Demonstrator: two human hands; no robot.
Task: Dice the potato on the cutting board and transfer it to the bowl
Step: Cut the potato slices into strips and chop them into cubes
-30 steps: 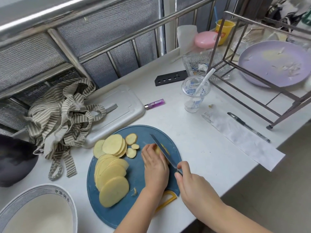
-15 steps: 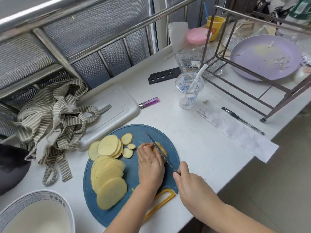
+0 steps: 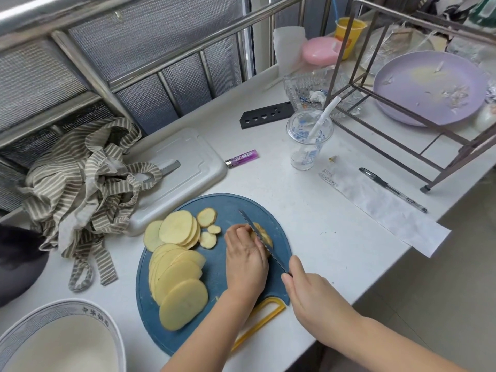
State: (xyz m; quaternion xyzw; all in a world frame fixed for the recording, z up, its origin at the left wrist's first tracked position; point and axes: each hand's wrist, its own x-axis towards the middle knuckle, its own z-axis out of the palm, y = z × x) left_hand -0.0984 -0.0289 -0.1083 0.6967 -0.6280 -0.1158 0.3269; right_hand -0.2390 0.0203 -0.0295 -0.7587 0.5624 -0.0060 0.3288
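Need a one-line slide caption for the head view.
Left hand holds a potato piece on the blue cutting board while the right hand cuts it with a knife; slices lie alongside.

White counter (image 3: 308, 210): blue round cutting board (image 3: 230, 204) at near edge, approx. mid. Bowl (image 3: 67, 308) at near-left corner. Striped cloth (image 3: 80, 178) at left, partly over grey tray (image 3: 188, 162), which touches the board's back rim. Purple lighter (image 3: 242, 158) just beside tray. Black strip w/ holes (image 3: 265, 115) twd back edge. Plastic cup (image 3: 307, 146) mid-counter. Paper strip (image 3: 386, 210) & pen (image 3: 391, 189) along right side, paper end overhangs near edge. Metal rack (image 3: 425, 188) at right end.
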